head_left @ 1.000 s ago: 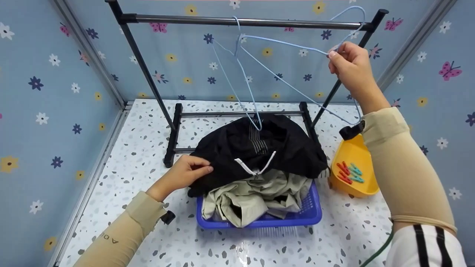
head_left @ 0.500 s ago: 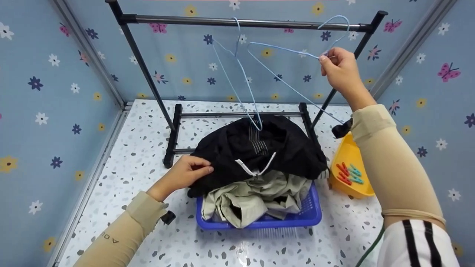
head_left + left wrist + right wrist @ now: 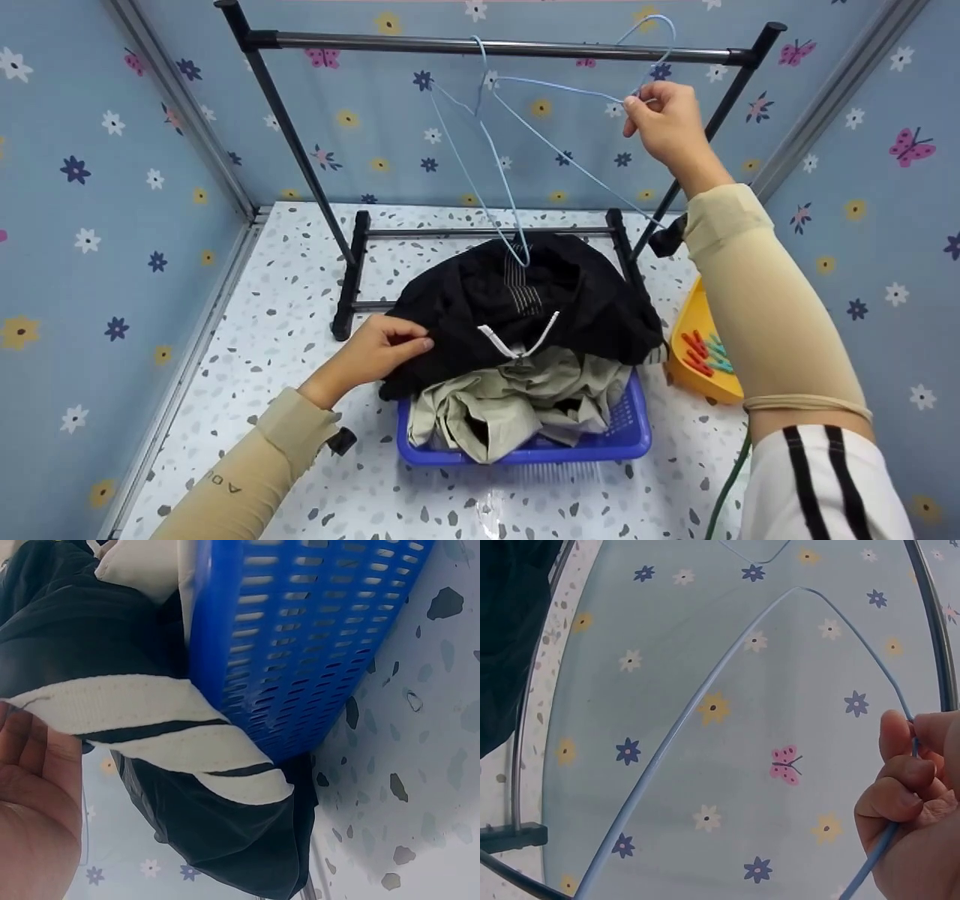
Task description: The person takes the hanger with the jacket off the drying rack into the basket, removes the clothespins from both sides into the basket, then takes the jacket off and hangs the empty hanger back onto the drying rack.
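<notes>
In the head view my right hand (image 3: 669,124) pinches a light blue wire hanger (image 3: 559,85) near the base of its hook. The hook reaches up past the rack's top bar; whether it touches the bar I cannot tell. The right wrist view shows the fingers curled round the hanger wire (image 3: 694,701). My left hand (image 3: 375,352) pinches the side of a black jacket (image 3: 480,300) with a white zip, heaped over a basket. From the left wrist, the fingers go behind the jacket's white striped trim (image 3: 135,705). Another blue hanger (image 3: 491,142) hangs from the bar, its lower end over the jacket.
A black garment rack (image 3: 375,43) stands against the flowered wall. Beige clothing (image 3: 495,420) lies under the jacket in the blue basket (image 3: 525,454). Right of it, partly behind my right arm, is a yellow tub (image 3: 701,379) with red and green clothespins (image 3: 697,352).
My right hand has moved left along the rack with its hanger, dipping slightly and then rising. The left hand and jacket stay where they were.
</notes>
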The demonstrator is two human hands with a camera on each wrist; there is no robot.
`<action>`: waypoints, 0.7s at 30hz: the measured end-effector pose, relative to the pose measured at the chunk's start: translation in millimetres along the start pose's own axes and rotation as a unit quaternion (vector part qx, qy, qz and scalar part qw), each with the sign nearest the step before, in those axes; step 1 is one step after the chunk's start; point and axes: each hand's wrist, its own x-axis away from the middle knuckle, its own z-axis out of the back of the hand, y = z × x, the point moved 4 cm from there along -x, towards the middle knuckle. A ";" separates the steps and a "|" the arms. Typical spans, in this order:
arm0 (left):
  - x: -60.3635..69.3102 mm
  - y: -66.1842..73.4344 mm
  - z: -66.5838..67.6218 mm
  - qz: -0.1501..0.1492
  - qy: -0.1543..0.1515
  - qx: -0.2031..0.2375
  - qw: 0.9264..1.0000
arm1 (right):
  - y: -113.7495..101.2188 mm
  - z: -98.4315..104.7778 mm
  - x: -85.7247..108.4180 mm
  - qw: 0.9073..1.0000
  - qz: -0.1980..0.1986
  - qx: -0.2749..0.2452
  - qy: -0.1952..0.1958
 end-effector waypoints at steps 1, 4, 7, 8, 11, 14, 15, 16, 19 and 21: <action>0.2 0.4 0.2 0.001 0.000 0.000 1.000 | -0.6 -1.5 -1.8 1.000 -0.003 -0.003 -0.001; 1.1 1.2 0.9 0.003 -0.001 0.002 1.000 | -1.1 -7.1 -6.0 1.000 -0.012 -0.002 -0.008; 1.6 0.8 1.5 0.003 -0.002 0.003 1.000 | 0.8 -13.3 -8.0 1.000 -0.019 0.009 -0.019; 1.5 0.7 1.5 0.003 -0.002 0.004 1.000 | 2.0 -14.9 -8.1 0.999 -0.019 0.015 -0.023; 1.5 -0.1 1.6 0.002 -0.001 0.001 1.000 | 6.2 -19.2 -7.2 0.999 -0.019 0.025 -0.033; 1.5 -0.5 1.5 0.004 -0.001 -0.004 1.000 | 11.2 -22.7 -5.1 0.999 -0.017 0.027 -0.041; 1.5 -0.5 1.5 0.004 -0.001 -0.005 1.000 | 12.5 -23.7 -4.1 0.999 -0.016 0.024 -0.043; 1.5 -0.4 1.5 0.006 0.000 -0.006 1.000 | 13.8 -24.5 -3.1 0.999 -0.016 0.022 -0.044; 1.3 -0.1 1.6 0.011 -0.001 -0.005 1.000 | 15.6 -26.1 -0.9 0.999 -0.013 0.015 -0.045; 1.1 0.1 1.7 0.011 0.000 -0.003 1.000 | 15.4 -26.2 0.0 0.999 -0.008 0.012 -0.043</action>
